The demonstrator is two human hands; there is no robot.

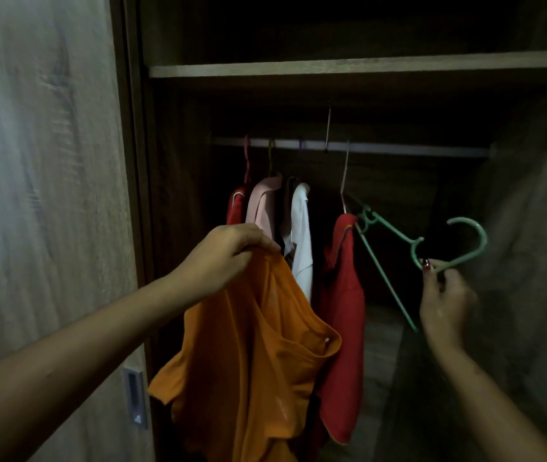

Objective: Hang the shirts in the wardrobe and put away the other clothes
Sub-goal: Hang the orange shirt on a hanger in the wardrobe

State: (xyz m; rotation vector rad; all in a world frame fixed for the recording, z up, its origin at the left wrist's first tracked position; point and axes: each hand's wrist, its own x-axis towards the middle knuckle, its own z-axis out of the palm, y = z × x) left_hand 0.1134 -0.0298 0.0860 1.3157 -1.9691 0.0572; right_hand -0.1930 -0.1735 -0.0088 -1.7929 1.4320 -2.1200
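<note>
My left hand (222, 258) grips an orange shirt (252, 368) by its top edge, and the shirt hangs loose in front of the open wardrobe. To the right, my right hand (445, 301) pinches the neck of a green plastic hanger (395, 241), which is off the rail and tilted, its far end touching a red shirt (342, 295). That red shirt hangs on a thin hanger from the metal rail (398, 149). Further left on the rail hang a white shirt (302, 238), a pink shirt (265, 205) and another red garment (237, 205).
A wooden shelf (365, 66) spans the wardrobe above the rail. The sliding door (48, 195) with a recessed metal handle (135, 396) stands at the left. The wardrobe's right wall (532, 228) is close to my right hand. The rail's right half is bare.
</note>
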